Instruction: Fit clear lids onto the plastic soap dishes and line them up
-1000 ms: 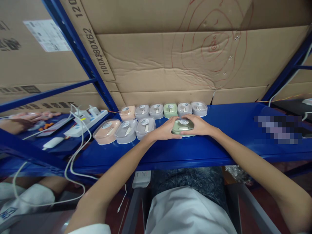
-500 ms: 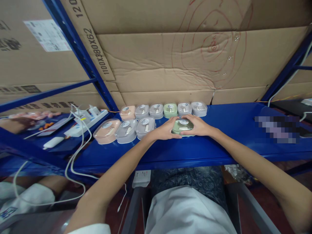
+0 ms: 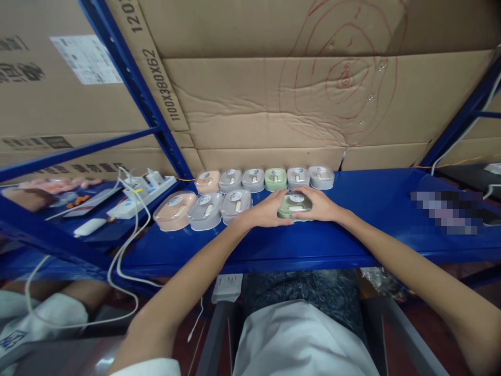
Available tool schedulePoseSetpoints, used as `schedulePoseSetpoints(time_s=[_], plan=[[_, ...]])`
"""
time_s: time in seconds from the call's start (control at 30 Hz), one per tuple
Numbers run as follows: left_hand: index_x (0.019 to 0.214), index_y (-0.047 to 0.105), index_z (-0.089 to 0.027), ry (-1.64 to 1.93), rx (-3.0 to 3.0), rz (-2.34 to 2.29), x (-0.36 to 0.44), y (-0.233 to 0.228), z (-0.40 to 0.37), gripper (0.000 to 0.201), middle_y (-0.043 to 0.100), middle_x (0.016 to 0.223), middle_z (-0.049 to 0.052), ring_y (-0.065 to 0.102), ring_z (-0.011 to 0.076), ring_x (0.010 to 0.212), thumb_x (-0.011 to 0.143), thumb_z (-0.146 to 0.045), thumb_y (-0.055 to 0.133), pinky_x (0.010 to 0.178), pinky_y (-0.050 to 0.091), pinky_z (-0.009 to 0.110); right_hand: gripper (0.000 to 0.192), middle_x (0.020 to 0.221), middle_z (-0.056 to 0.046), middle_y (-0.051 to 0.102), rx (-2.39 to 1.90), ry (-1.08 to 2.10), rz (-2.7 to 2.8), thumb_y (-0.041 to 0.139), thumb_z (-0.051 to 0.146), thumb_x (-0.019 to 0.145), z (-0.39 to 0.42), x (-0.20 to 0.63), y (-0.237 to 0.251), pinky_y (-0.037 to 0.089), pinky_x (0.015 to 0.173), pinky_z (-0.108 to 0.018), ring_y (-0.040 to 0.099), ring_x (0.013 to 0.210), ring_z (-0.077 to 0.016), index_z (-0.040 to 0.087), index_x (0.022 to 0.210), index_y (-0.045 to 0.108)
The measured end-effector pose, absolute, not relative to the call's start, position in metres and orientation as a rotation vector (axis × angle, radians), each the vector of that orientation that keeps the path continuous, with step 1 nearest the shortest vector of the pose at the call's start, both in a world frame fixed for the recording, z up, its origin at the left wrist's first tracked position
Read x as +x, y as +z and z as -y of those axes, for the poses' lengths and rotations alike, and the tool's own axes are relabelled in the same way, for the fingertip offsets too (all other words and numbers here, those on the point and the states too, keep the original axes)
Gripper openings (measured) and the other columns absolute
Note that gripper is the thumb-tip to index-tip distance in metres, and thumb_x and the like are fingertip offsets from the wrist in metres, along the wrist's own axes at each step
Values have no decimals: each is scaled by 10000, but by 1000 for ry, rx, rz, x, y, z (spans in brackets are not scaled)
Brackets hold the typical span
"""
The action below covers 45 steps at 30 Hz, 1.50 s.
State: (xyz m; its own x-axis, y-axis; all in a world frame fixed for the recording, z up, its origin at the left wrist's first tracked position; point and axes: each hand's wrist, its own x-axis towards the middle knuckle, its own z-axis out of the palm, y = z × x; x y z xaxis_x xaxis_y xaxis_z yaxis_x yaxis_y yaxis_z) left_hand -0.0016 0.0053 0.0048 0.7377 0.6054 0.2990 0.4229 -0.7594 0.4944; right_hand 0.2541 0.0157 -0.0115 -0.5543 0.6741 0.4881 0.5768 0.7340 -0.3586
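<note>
Both my hands are wrapped around a green lunch box [image 3: 294, 204] with a clear lid, a white latch and a round sticker. My left hand [image 3: 270, 210] grips its left side, and my right hand [image 3: 319, 204] its right side. The box is over the front row on the blue shelf; whether its base touches the surface I cannot tell. Left of my left hand stand a grey lunch box [image 3: 236, 207], another grey lunch box [image 3: 204, 211] and a peach lunch box [image 3: 175, 210]. Behind my hands is a second green lunch box [image 3: 275, 178].
The back row also holds a peach box [image 3: 207, 181] and several grey boxes [image 3: 321, 177] along the cardboard wall [image 3: 254, 83]. A power strip [image 3: 144, 197] with white cables lies left, beyond a blue post. Another person's hand [image 3: 29, 202] is at far left. A blurred object [image 3: 448, 211] lies right.
The view has shifted slightly, so everything sits a little further right and lower. My hands keep the same hold on the green lunch box.
</note>
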Motion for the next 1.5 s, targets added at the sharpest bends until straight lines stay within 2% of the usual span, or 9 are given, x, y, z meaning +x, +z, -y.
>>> schedulePoseSetpoints(time_s=[0.2,0.3,0.47,0.57,0.83,1.0,1.17,1.33,1.5], plan=[[1680,321,-237,622,2586,-899,-1,9,2,1051,424,1680,206,361,451,1600,826,-557,844,1291,336,656,762,1343,-130,711,-834,309,2269,824,731,816,-18,256,-9,569,1081,-594,700,1234,-373,281,1411,666],[1677,325,-251,626,2595,-900,-1,11,6,1002,409,1689,194,360,431,1605,852,-534,818,1299,340,640,704,1377,-134,708,-806,364,2216,766,728,884,-18,256,-9,543,1129,-612,683,1286,-373,281,1418,661],[1584,450,-246,654,2704,-852,1,17,13,782,520,1583,162,471,379,1530,905,-464,769,1292,394,566,620,1419,-124,706,-898,501,2079,462,757,1049,-20,256,-11,506,1192,-591,662,1354,-342,296,1411,661],[1576,451,-212,614,2774,-912,3,21,19,771,515,1586,185,478,382,1530,924,-484,758,1289,400,546,641,1369,-118,719,-938,531,1999,365,759,1074,-23,257,-11,521,1180,-578,693,1289,-330,294,1369,694],[1640,368,-182,503,2865,-1092,-4,25,55,844,423,1686,209,385,463,1570,915,-446,711,1294,336,580,639,1301,-128,725,-963,493,1872,359,753,1075,-31,263,-11,566,1106,-573,723,1171,-332,281,1301,725],[1617,412,-121,464,2974,-1325,-11,21,78,809,539,1516,256,534,472,1364,979,-545,671,1151,454,599,679,1264,-132,735,-988,427,1910,329,765,1078,-31,263,-11,557,1104,-578,699,1221,-339,267,1300,733],[1622,475,-150,487,3093,-1623,-10,15,91,706,624,1351,251,606,451,1234,1064,-570,575,1023,517,585,651,1239,-113,743,-968,421,1915,347,768,1076,-29,262,-11,546,1101,-599,697,1199,-343,299,1292,745],[1563,552,-79,496,3160,-1716,-9,10,85,692,521,1611,271,461,511,1498,1050,-538,628,1223,393,650,598,1172,-112,743,-980,285,1967,345,704,1105,-25,263,-7,537,1083,-588,699,1149,-336,280,1256,738],[1575,502,28,495,3132,-1710,-11,0,71,719,497,1647,301,387,469,1601,1084,-491,581,1333,291,600,439,1209,-143,703,-1003,-28,2028,474,575,1090,-27,273,-1,517,1101,-583,662,1190,-355,240,1257,704]])
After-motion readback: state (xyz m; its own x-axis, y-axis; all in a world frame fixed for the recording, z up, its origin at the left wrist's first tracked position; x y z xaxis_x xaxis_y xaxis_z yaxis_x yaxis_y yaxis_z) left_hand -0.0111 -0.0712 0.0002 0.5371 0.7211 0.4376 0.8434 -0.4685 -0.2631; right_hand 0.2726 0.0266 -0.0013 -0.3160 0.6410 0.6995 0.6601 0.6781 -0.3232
